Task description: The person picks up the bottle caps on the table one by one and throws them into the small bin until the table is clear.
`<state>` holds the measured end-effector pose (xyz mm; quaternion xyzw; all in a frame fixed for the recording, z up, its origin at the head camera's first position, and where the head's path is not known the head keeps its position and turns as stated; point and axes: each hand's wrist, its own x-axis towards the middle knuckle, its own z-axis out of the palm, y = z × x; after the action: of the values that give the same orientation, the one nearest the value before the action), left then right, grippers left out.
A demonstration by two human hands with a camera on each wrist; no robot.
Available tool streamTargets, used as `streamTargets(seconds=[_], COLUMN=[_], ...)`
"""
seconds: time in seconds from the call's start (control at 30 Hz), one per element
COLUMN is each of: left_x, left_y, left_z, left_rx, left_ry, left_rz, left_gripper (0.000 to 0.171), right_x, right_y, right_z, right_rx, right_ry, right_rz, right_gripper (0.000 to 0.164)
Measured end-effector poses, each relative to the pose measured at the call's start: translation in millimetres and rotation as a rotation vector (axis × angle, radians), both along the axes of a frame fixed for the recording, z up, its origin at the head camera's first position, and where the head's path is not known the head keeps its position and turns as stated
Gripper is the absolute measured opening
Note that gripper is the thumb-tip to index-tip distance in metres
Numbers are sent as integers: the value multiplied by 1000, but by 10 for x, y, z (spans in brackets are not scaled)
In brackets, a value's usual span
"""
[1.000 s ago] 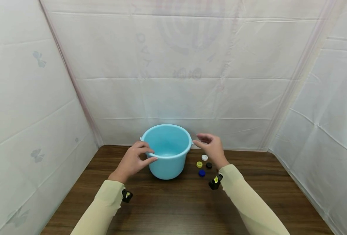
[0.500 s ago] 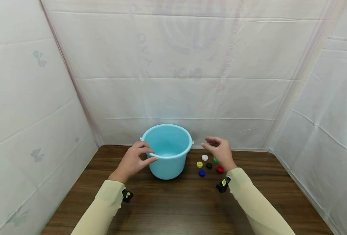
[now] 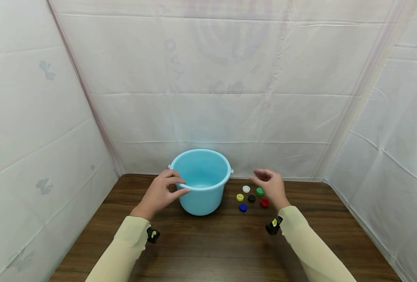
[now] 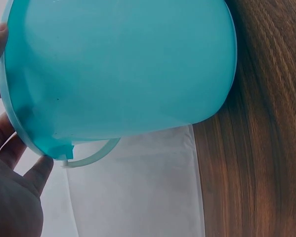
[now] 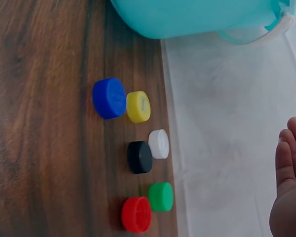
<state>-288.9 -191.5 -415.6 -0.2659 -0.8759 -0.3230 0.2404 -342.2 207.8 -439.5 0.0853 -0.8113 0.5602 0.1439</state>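
Note:
A light blue bucket (image 3: 205, 201) stands upright towards the back of the table. My left hand (image 3: 159, 194) holds its near left rim, thumb outside and fingers over the edge; fingers at the rim also show in the left wrist view. My right hand (image 3: 272, 188) hovers right of the bucket, its fingers loosely bent with nothing between them. Below and left of that hand lie several plastic bottle caps: white (image 5: 159, 144), yellow (image 5: 138, 106), black (image 5: 139, 157), blue (image 5: 109, 98), green (image 5: 160, 196) and red (image 5: 136, 215). The red one lies with its hollow side showing.
The dark wooden table (image 3: 208, 250) meets white sheeting (image 3: 208, 117) at the back and on both sides. A pale handle (image 4: 96, 155) hangs from the bucket's rim, close to the back sheet.
My right hand has moved right and slightly down, away from the bucket's rim, uncovering the green and red caps. The left hand and bucket have stayed in place.

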Motion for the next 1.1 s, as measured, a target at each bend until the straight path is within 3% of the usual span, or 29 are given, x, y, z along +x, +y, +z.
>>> streamTargets(seconds=[0.23, 0.63, 0.87, 1.1], left_x=[12, 5, -7, -2], left_y=[10, 7, 4, 7], left_z=[12, 7, -5, -3], left_rx=[-1, -7, -5, 0], left_ry=[-4, -1, -16, -12], left_rz=[-4, 1, 7, 6], left_gripper=[21, 21, 22, 21], right_x=[44, 82, 119, 133], right_y=[101, 258, 357, 400], right_z=[-127, -300, -416, -518], right_rx=[33, 86, 144, 133], right_ry=[-39, -18, -76, -128], right_rz=[-53, -92, -113, -119], right_gripper=[48, 46, 50, 50])
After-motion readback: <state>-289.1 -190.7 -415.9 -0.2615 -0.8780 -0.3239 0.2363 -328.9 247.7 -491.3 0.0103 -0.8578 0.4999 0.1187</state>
